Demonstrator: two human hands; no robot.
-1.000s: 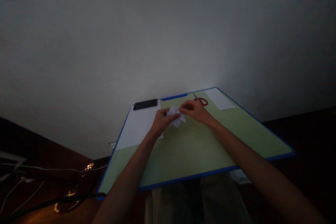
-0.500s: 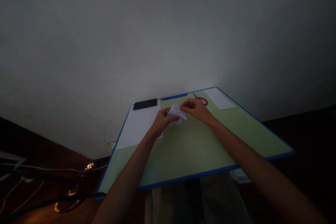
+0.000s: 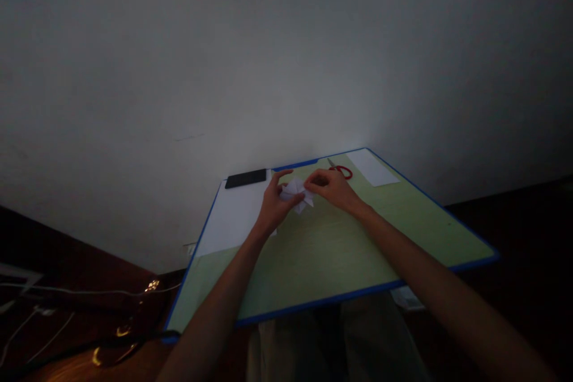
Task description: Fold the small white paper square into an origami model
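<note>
A small piece of folded white paper [image 3: 296, 192] with several pointed flaps is held up over the green board. My left hand [image 3: 274, 203] grips it from the left, thumb across its front and index finger raised off it. From the other side my right hand [image 3: 330, 187] pinches the paper's upper right edge between thumb and fingertips. Just behind the right hand lie scissors [image 3: 344, 172] with red handles, partly covered by that hand.
The green board [image 3: 322, 256] has blue edging and stands against a grey wall [image 3: 286, 59]. White sheets [image 3: 233, 215] lie on its left, with a flat black object [image 3: 246, 178] at their top. A white paper strip [image 3: 372, 167] lies at the back right. Cables [image 3: 89, 291] run at lower left.
My left index finger has lifted away from the paper, and the thumb now lies further across it. The folded paper has shifted slightly left and turned a little. My right hand keeps its pinch.
</note>
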